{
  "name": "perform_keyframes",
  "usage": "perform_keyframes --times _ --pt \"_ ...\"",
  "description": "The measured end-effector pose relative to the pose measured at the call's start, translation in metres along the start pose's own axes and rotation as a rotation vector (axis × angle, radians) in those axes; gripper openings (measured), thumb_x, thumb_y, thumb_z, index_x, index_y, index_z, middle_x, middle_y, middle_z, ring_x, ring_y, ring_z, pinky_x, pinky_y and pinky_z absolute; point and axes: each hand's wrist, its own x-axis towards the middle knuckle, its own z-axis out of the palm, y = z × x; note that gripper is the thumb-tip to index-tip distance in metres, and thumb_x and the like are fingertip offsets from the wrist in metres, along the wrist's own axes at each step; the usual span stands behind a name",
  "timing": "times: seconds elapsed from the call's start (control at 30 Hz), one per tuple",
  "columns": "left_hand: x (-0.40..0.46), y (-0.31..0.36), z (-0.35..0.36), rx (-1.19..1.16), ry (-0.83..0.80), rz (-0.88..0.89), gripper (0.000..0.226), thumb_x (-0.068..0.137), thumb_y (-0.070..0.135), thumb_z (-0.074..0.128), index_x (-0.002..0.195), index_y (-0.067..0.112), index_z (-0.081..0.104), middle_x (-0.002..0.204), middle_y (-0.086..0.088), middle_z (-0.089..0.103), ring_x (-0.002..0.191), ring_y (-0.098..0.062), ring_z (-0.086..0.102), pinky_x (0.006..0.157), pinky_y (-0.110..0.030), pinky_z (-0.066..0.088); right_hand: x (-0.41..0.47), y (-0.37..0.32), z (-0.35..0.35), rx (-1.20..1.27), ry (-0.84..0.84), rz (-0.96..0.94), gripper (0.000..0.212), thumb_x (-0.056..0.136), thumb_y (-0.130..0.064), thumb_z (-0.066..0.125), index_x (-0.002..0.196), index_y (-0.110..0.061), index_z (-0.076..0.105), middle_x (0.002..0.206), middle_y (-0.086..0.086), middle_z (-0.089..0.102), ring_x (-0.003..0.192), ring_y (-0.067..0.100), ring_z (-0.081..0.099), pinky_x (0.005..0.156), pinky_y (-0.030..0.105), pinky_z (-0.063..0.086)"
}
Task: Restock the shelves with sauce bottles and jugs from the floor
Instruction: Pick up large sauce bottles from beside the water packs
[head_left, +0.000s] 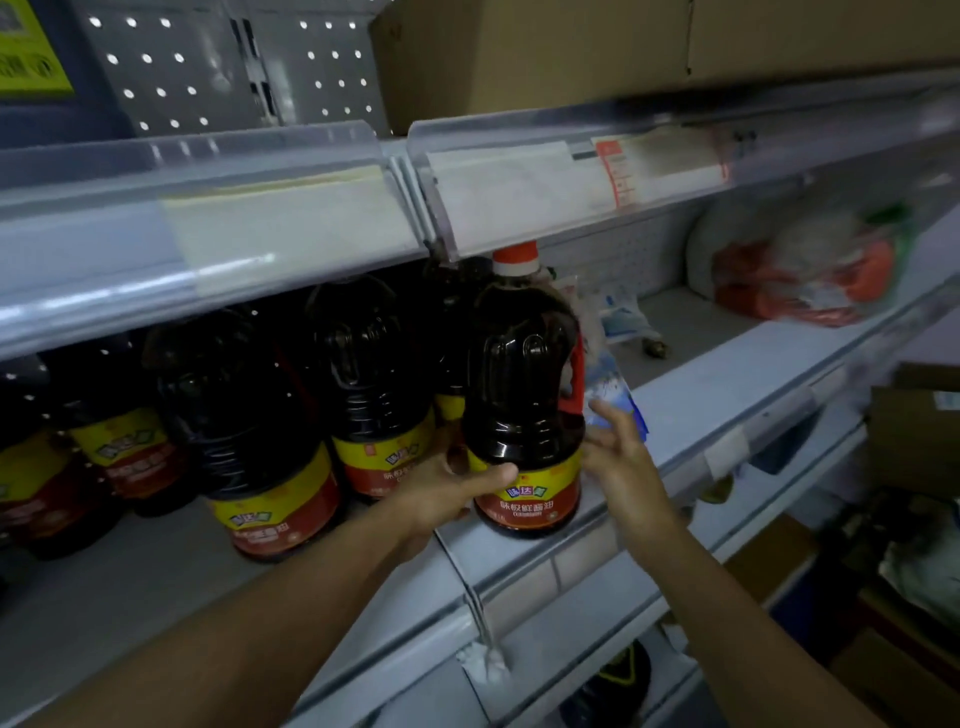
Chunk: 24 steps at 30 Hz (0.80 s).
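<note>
Left hand (447, 493) grips the jug (524, 405) low, steadying it at the shelf (727, 384) front edge. Right hand (618, 457), fingers spread, holds nothing and guards its side.

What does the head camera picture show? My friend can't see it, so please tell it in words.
Two bare hands set a dark sauce jug with a red cap at the front edge of a grey shop shelf: the left hand grips its label, the right hand touches its side. More matching jugs stand to the left.

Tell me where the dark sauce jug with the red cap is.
The dark sauce jug with the red cap stands at the shelf's front edge, right of the jug row, between left hand and right hand.
</note>
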Motion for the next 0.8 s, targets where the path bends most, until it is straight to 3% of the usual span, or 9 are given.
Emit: perform_keyframes --times 0.1,0.23,0.37,0.47,0.6,0.7,0.8 --pt "0.002 -0.006 0.005 -0.051 -0.016 0.009 0.059 0.077 0.017 0.071 0.128 0.028 0.043 0.117 0.009 0.062 0.094 0.003 0.059 0.066 -0.011 0.049 -0.016 0.017 -0.001 -0.188 -0.217 -0.027 0.087 0.057 -0.004 0.06 0.132 -0.038 0.03 0.126 -0.005 0.05 0.119 0.013 0.051 0.089 0.027 0.05" --pt "0.004 -0.004 0.011 -0.104 0.028 0.013 0.045 0.079 0.011 0.071 0.115 0.028 0.05 0.101 0.01 0.065 0.084 0.003 0.06 0.059 -0.011 0.048 -0.009 0.025 0.002 -0.41 -0.215 -0.035 0.116 0.055 -0.006 0.077 0.144 -0.039 0.011 0.139 0.001 0.037 0.129 0.018 0.04 0.102 0.043 0.044" --pt "0.008 -0.003 0.019 -0.127 0.063 0.007 0.031 0.078 0.009 0.072 0.103 0.023 0.061 0.099 0.004 0.067 0.079 0.004 0.061 0.053 -0.008 0.047 0.002 0.019 0.004 -0.455 -0.262 0.005 0.122 0.06 0.006 0.08 0.145 -0.033 0.002 0.137 -0.001 0.034 0.122 0.016 0.043 0.088 0.026 0.046" --pt "0.01 0.0 0.022 -0.125 0.064 -0.004 0.03 0.077 0.01 0.073 0.101 0.025 0.062 0.096 0.007 0.068 0.079 0.003 0.061 0.053 -0.008 0.047 0.007 0.02 0.005 -0.461 -0.246 0.008 0.123 0.06 0.003 0.082 0.145 -0.031 0.0 0.139 0.001 0.034 0.121 0.018 0.045 0.093 0.032 0.048" --pt "0.011 0.002 0.027 -0.118 0.082 0.007 0.04 0.077 0.01 0.074 0.113 0.02 0.06 0.105 0.0 0.068 0.084 -0.001 0.062 0.062 -0.013 0.049 0.01 0.017 0.0 -0.444 -0.277 -0.009 0.118 0.062 0.002 0.081 0.143 -0.031 0.003 0.134 -0.001 0.038 0.118 0.014 0.047 0.091 0.028 0.046" --pt "0.01 0.003 0.027 -0.122 0.066 0.01 0.034 0.078 0.01 0.073 0.105 0.025 0.06 0.097 0.008 0.066 0.082 0.002 0.06 0.058 -0.011 0.046 0.01 0.019 -0.002 -0.441 -0.27 -0.003 0.118 0.062 0.003 0.081 0.144 -0.032 0.003 0.134 -0.002 0.038 0.119 0.015 0.047 0.092 0.03 0.047" --pt "0.007 0.003 0.025 -0.128 0.059 -0.011 0.03 0.078 0.011 0.073 0.097 0.03 0.058 0.098 0.008 0.066 0.083 0.002 0.059 0.063 -0.016 0.046 0.008 0.022 -0.001 -0.424 -0.266 0.007 0.117 0.064 0.005 0.079 0.144 -0.031 0.003 0.134 -0.002 0.037 0.118 0.014 0.046 0.082 0.018 0.047"
